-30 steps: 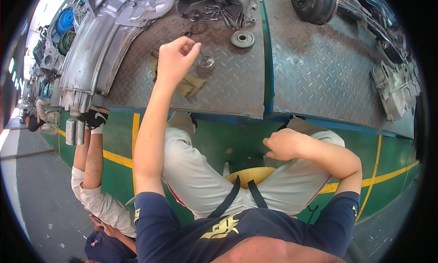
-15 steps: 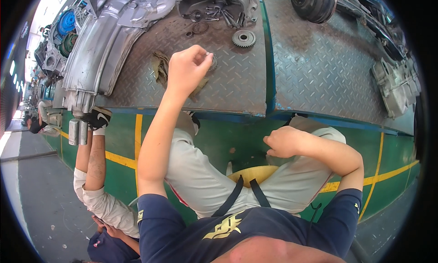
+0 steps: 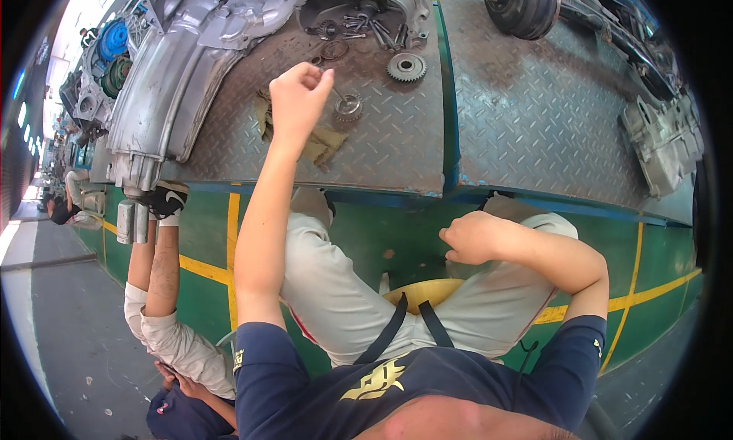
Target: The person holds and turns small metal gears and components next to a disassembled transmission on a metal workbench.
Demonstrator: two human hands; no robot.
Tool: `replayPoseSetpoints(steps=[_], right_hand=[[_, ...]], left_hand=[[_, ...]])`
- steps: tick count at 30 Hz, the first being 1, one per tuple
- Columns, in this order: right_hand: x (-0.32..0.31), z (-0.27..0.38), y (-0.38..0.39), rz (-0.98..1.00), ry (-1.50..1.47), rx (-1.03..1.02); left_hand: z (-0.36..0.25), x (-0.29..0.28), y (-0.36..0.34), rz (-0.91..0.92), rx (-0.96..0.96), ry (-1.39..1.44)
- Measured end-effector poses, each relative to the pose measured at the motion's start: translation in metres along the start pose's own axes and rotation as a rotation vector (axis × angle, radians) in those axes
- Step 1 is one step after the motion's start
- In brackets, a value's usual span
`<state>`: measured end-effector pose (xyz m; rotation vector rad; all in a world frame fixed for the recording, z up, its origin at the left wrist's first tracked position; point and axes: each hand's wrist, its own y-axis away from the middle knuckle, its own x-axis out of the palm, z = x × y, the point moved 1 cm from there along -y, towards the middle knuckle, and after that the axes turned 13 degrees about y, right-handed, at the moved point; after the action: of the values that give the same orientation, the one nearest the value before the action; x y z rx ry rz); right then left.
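My left hand (image 3: 298,100) is raised over the metal bench, its thumb and fingers pinched on a thin metal rod (image 3: 337,93). The rod slants down toward a small toothed gear ring (image 3: 349,108) lying on the plate; whether the tip touches it I cannot tell. Under and beside my left wrist lies a crumpled brown-green rag (image 3: 324,144), partly covered by the arm. A larger gear (image 3: 406,67) lies flat to the right of the small one. My right hand (image 3: 472,237) is loosely closed by my right knee, with nothing visible in it.
A large silver gearbox housing (image 3: 164,96) takes up the left of the bench. Behind the gears, an open casing (image 3: 359,1) shelters several bolts (image 3: 382,29). A gap splits the two bench plates (image 3: 534,119). Another person's legs (image 3: 160,272) are at the left.
My left hand has shifted slightly up and left, so the small gear ring, the rod and more of the rag show. My right hand has stayed in place.
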<state>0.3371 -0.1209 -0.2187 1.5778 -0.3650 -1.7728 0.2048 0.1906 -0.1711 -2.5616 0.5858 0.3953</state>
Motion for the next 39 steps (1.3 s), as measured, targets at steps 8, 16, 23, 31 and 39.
replayPoseSetpoints(steps=[8,16,23,31,39], right_hand=[[0.007,-0.004,0.002,-0.008,-0.012,0.012],[0.006,-0.002,0.001,0.017,-0.002,0.013],[-0.001,0.002,-0.001,-0.018,0.012,-0.026],[-0.006,0.005,-0.002,-0.032,0.033,-0.041],[-0.006,0.003,-0.001,0.029,0.027,-0.012]], left_hand=[[-0.01,-0.015,0.033,0.1,0.001,0.023],[-0.021,0.011,0.049,0.174,0.152,-0.001],[-0.022,0.033,0.028,0.158,0.19,0.027],[-0.006,0.026,0.002,0.045,0.074,0.112],[0.014,-0.012,0.012,0.059,-0.193,0.376]])
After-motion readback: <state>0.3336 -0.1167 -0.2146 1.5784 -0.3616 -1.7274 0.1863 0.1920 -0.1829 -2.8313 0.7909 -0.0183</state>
